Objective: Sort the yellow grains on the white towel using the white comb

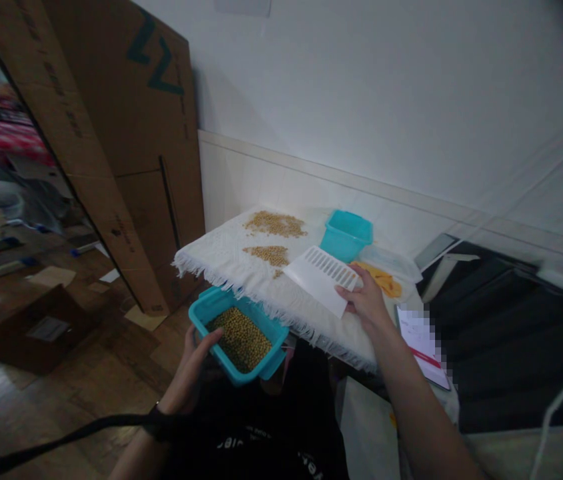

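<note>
My left hand (197, 357) grips the near-left side of a teal plastic bin (276, 353), thumb over its rim. Yellowish beans (244, 337), perhaps soybeans, lie inside it. The bin is held just below the fringed front edge of the table. In my right hand (364, 300) is a flat white card or plate with a row of slots (316, 283), pinched at its right end above the cloth. Close to its left edge is a small pile of beans (268, 255). Farther back spreads a larger bean pile (276, 225).
A white fringed cloth (221, 243) covers the table against the wall. A second teal bin (344, 237), a clear lid (391, 261) and a yellow cloth (381, 279) stand at its back right. A tablet-like sheet (421, 347) lies right. A tall cardboard box (146, 167) rises left.
</note>
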`<action>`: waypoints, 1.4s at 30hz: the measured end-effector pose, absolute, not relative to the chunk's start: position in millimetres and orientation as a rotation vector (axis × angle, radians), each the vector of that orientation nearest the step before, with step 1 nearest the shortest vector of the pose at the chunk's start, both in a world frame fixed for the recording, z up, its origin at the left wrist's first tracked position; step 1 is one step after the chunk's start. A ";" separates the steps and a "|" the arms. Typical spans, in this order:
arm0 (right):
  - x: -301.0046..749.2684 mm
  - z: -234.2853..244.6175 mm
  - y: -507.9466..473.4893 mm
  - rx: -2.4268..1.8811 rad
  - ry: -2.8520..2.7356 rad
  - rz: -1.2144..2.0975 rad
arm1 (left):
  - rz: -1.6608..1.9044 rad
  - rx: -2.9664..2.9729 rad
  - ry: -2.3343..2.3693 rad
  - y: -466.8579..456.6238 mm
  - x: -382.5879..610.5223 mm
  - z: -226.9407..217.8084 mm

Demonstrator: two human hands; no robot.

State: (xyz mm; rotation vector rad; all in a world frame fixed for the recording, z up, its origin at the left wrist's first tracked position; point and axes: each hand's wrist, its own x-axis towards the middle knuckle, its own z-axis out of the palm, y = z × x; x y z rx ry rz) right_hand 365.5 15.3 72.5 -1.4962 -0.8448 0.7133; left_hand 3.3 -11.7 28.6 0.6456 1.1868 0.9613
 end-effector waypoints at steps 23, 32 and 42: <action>337.5 78.5 11.4 -1.440 -0.911 0.831 | 0.972 0.612 1.209 -6.2 -1.3 22.3; 332.3 85.0 6.2 -1.443 -0.940 0.903 | 0.981 0.596 1.209 -5.3 -1.3 22.2; 322.2 91.3 9.7 -1.403 -1.037 1.043 | 0.970 0.629 1.201 -7.4 -2.0 26.4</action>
